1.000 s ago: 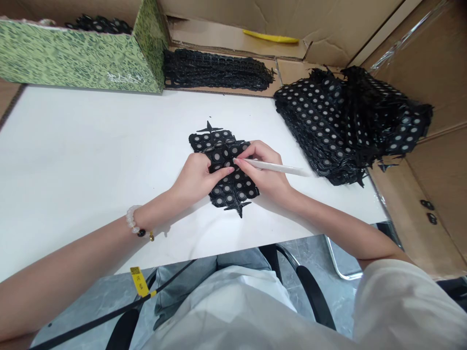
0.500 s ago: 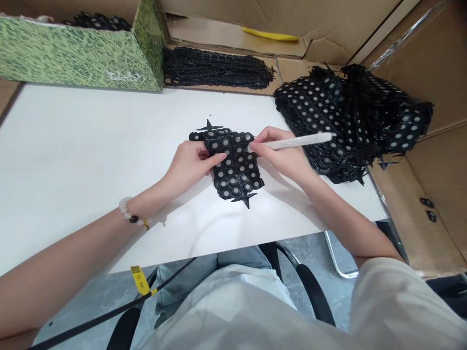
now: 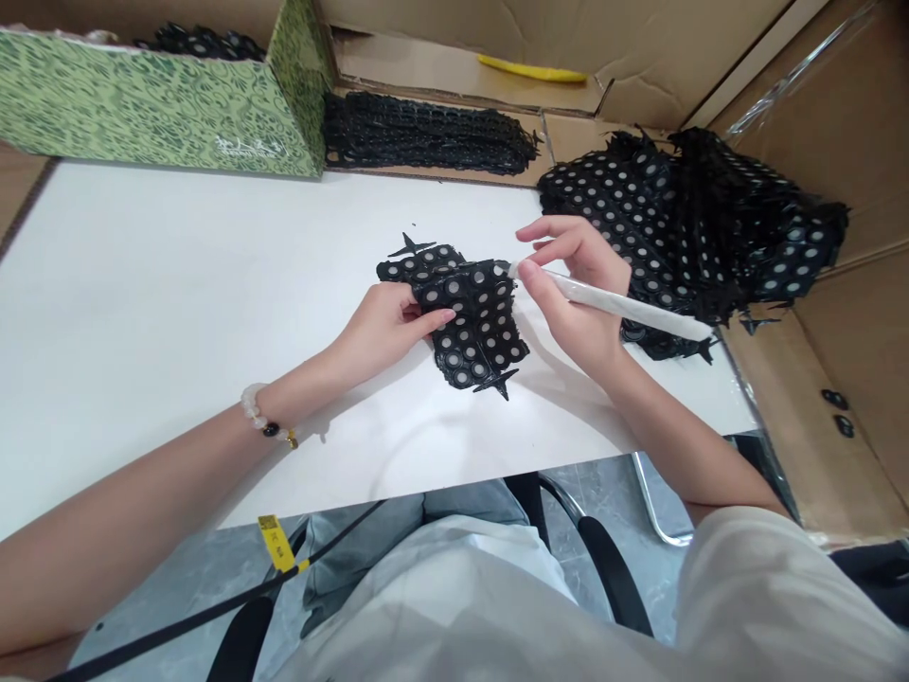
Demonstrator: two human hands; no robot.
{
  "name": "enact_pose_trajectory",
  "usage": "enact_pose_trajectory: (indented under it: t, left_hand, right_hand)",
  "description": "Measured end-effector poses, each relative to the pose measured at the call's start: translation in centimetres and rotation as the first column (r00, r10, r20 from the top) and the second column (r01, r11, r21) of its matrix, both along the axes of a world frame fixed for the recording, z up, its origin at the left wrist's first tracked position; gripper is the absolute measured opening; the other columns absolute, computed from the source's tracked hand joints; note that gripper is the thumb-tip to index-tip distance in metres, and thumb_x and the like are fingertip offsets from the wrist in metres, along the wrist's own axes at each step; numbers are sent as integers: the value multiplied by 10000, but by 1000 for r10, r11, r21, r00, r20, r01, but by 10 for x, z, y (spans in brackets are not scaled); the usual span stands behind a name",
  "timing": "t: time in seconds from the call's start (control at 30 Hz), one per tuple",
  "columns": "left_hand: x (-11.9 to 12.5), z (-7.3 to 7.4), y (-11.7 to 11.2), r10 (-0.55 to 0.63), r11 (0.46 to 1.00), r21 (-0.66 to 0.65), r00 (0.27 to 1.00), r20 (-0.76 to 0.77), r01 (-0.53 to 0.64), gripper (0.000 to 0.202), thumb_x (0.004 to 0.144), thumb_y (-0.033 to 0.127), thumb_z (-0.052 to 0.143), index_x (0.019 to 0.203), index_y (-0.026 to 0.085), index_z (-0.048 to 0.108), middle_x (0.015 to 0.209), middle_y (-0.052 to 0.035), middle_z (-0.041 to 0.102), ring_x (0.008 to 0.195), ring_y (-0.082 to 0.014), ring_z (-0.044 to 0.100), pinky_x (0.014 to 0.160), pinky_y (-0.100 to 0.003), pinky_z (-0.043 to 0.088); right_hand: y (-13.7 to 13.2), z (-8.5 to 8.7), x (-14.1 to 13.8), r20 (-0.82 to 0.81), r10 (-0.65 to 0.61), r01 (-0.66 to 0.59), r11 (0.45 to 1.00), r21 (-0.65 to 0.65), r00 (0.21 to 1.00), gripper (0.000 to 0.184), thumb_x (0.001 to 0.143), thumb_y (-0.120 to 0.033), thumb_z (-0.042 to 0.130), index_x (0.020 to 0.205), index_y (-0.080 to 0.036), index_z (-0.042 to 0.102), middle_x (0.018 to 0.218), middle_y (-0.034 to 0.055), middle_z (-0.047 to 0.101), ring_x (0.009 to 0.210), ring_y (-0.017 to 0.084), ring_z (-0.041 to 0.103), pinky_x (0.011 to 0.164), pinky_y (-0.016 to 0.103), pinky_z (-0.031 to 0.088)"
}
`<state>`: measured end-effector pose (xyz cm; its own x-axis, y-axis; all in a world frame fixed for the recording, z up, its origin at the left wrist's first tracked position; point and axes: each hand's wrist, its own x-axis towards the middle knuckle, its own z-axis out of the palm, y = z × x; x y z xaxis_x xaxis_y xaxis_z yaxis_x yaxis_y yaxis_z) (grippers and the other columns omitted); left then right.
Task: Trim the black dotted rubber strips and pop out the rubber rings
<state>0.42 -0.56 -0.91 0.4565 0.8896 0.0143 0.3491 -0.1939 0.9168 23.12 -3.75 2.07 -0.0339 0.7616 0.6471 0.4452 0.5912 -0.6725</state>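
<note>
Downward view from a person's head, over a white board (image 3: 142, 284) set inside spread brown cardboard (image 3: 454, 57). Near the middle of the board, lying flat, a black sheet (image 3: 483, 332) dotted with round grey discs, with small spiky black tabs at its top and bottom ends. On the left part of that sheet, the left hand (image 3: 387, 327), fingers (image 3: 433, 318) extended and resting on the surface: an open hand pressing lightly, no pinch or grip. To the right, the right hand (image 3: 575, 294), raised and curled in a narrow pen-style hold, with a long white stick (image 3: 625, 305) between thumb and fingers, its tip just beside the upper right corner of the sheet, contact impossible to confirm. Further right, a tall heap of dotted black sheets (image 3: 682, 227), partly on the board. Along the far edge, a long pile of black strips (image 3: 426, 133) on the cardboard, beside a green patterned box (image 3: 142, 104), and behind them a yellow strip (image 3: 532, 68). On the cardboard at right, two small black pieces (image 3: 834, 412). Around the left wrist, a pale bead bracelet (image 3: 259, 412). Below the board, a white shirt (image 3: 781, 597), a yellow tag (image 3: 276, 543) on a black strap, and a black chair arm (image 3: 611, 587).
</note>
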Motion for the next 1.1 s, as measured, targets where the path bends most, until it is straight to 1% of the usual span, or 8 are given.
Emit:
enact_pose_trajectory:
  t: [0.07, 0.17, 0.27, 0.37, 0.57, 0.73, 0.93, 1.1]
  left_hand:
    - [1, 1, -2, 24, 1000, -13, 999, 49, -23, 279, 831, 435, 701, 866, 159, 713, 913, -65, 768, 844, -248, 696, 756, -351, 577]
    - [2, 0, -1, 30, 999, -43, 990, 137, -25, 334, 819, 411, 720, 1034, 156, 715, 1065, -76, 772, 981, -268, 702, 865, -372, 583]
    - [2, -1, 0, 7, 999, -42, 985, 172, 1, 319, 814, 400, 726, 1017, 154, 722, 1096, -79, 769, 1038, -281, 695, 933, -396, 566]
    - [2, -3, 1, 1, 999, -36, 985, 171, 6, 293, 811, 404, 729, 967, 156, 726, 1073, -75, 774, 1042, -291, 693, 943, -407, 561]
    - [2, -3, -1, -19, 999, -41, 983, 184, 27, 356, 822, 443, 722, 1042, 164, 729, 1135, -74, 764, 1094, -295, 682, 982, -415, 543]
    - [3, -3, -2, -18, 998, -60, 983, 183, 30, 294, 819, 415, 722, 982, 171, 722, 1065, -65, 773, 1044, -293, 690, 922, -400, 562]
    - [4, -1, -3, -1, 998, -66, 986, 167, 12, 244, 818, 402, 712, 913, 178, 700, 987, -62, 767, 961, -283, 692, 861, -383, 562]
    - [5, 2, -6, -8, 998, -62, 988, 156, 18, 233, 830, 400, 688, 880, 173, 688, 927, -60, 755, 901, -269, 689, 823, -376, 560]
  right_hand:
    - [0, -1, -2, 15, 45, -44, 999, -31, 999, 146, 932, -315, 663, 808, -258, 614, 1038, 56, 708, 1049, 257, 661, 987, 479, 506]
    - [-1, -3, -6, 78, 91, -85, 994, -74, 993, 182, 931, -353, 655, 783, -258, 609, 994, 53, 715, 1020, 263, 660, 978, 499, 499]
    - [-1, -5, -9, 119, 133, -125, 989, -77, 984, 172, 921, -319, 652, 767, -255, 609, 967, 55, 727, 1015, 269, 654, 958, 501, 494]
    - [-1, -6, -10, 126, 156, -147, 986, -72, 980, 155, 908, -278, 654, 762, -252, 607, 954, 54, 735, 992, 263, 656, 924, 485, 500]
    - [0, -7, -10, 143, 164, -151, 984, -97, 976, 158, 889, -268, 660, 745, -254, 595, 928, 41, 735, 981, 258, 650, 930, 477, 496]
    - [1, -10, -10, 185, 160, -145, 985, -95, 970, 154, 895, -269, 654, 751, -256, 601, 927, 43, 734, 960, 260, 650, 913, 474, 496]
    - [0, -20, -15, 212, 96, -94, 995, -19, 972, 140, 916, -255, 634, 780, -254, 602, 953, 53, 726, 956, 256, 650, 889, 456, 494]
    - [-1, -24, -20, 195, 62, -53, 997, -51, 979, 149, 928, -275, 621, 783, -254, 591, 975, 62, 717, 951, 250, 645, 886, 445, 493]
